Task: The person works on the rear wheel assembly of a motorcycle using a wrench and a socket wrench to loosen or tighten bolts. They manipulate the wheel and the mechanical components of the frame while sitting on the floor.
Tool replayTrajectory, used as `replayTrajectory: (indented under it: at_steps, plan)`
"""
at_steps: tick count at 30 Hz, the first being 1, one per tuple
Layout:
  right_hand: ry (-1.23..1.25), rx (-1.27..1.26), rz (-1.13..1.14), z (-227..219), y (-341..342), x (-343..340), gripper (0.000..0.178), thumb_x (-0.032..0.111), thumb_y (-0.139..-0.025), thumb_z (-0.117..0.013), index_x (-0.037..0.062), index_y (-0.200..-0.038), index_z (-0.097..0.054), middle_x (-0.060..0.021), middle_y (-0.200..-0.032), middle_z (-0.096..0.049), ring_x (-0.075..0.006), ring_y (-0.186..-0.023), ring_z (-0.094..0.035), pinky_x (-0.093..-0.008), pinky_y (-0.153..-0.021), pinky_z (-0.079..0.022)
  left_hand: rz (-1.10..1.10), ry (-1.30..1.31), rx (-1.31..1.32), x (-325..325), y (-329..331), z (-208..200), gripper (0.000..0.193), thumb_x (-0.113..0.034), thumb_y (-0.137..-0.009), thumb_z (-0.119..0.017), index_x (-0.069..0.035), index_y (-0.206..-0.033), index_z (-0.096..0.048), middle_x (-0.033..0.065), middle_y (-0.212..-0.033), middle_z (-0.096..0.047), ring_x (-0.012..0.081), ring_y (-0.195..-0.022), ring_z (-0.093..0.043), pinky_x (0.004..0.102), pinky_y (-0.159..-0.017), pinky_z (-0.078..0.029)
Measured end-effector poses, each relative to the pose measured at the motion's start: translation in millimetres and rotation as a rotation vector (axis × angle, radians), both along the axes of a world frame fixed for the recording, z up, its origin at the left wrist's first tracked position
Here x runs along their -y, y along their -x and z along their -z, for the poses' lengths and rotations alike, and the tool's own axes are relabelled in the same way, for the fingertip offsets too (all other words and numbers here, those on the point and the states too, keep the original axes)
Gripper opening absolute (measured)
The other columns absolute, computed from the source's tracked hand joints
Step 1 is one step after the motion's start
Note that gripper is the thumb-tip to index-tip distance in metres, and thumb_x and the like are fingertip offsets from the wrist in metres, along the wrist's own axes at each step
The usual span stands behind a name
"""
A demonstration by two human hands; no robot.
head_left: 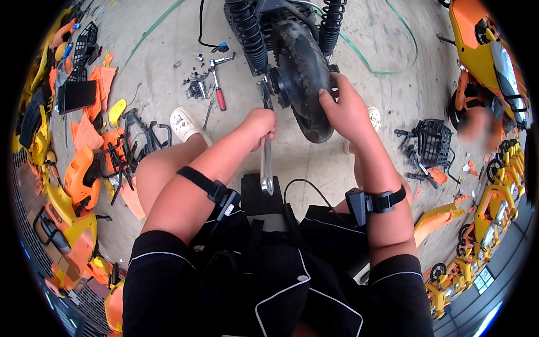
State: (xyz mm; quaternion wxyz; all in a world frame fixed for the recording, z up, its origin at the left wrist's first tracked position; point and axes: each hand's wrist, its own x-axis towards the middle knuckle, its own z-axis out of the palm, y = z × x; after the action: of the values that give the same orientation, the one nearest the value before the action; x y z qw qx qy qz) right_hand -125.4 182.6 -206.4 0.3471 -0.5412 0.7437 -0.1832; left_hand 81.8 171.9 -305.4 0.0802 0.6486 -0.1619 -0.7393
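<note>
A scooter-like vehicle's wheel with a black tyre (306, 73) stands in front of me, between two black coil-spring shock absorbers (247, 33). My left hand (260, 124) is closed round a long silver wrench (266, 163). Its ring end points back toward me, and its far end meets the axle area on the wheel's left side; the exact fit is hard to make out. My right hand (343, 109) grips the wheel's right side, thumb against the tyre. Its other fingers reach toward the axle's right end and are partly hidden.
On the floor left of the wheel lie a red-handled ratchet (219, 92), a thin wrench (208, 113) and small loose hardware (197, 84). Orange and yellow body panels (84, 177) pile up at far left. A black basket (433, 143) and yellow vehicles (494, 208) are at right. A green hose (387, 72) curves behind.
</note>
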Motion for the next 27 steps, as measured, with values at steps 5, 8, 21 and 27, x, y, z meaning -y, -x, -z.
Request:
replayTrajectory:
  at_steps: [5,8,21,27]
  plan:
    - [0.050,-0.003,-0.015,4,2,-1,0.051,0.027,-0.090,-0.063,-0.0041,-0.129,-0.054,-0.0286,-0.110,-0.067,-0.0433,-0.104,-0.065,-0.0464,-0.091,-0.051,0.053,0.021,0.020,0,-3,3,0.007,-0.003,-0.090,-0.045,0.001,-0.089,-0.050,0.0081,-0.078,-0.052,0.0125,-0.054,-0.045,0.0275,-0.043,-0.039]
    - [0.072,0.006,-0.016,5,0,-1,0.053,0.026,-0.089,-0.065,-0.0059,-0.130,-0.053,-0.0300,-0.111,-0.066,-0.0439,-0.106,-0.064,-0.0463,-0.092,-0.050,0.064,0.033,0.030,-1,0,2,0.008,-0.003,-0.090,-0.044,0.001,-0.088,-0.050,0.0078,-0.078,-0.052,0.0128,-0.053,-0.045,0.0278,-0.043,-0.040]
    - [-0.027,0.098,-0.060,13,1,-10,0.076,0.029,-0.088,-0.069,-0.0035,-0.146,-0.032,-0.0331,-0.130,-0.056,-0.0437,-0.117,-0.061,-0.0446,-0.097,-0.049,-0.116,-0.124,-0.092,21,-16,-6,0.010,0.000,-0.089,-0.043,0.001,-0.080,-0.048,0.0072,-0.068,-0.046,0.0133,-0.048,-0.040,0.0284,-0.041,-0.035]
    - [-0.035,0.050,-0.068,15,0,-9,0.078,0.031,-0.088,-0.069,-0.0029,-0.147,-0.031,-0.0325,-0.131,-0.056,-0.0433,-0.117,-0.061,-0.0448,-0.097,-0.049,0.061,0.135,0.047,-20,-17,-8,0.006,-0.005,-0.093,-0.046,0.001,-0.095,-0.047,0.0075,-0.079,-0.051,0.0115,-0.056,-0.045,0.0269,-0.044,-0.037]
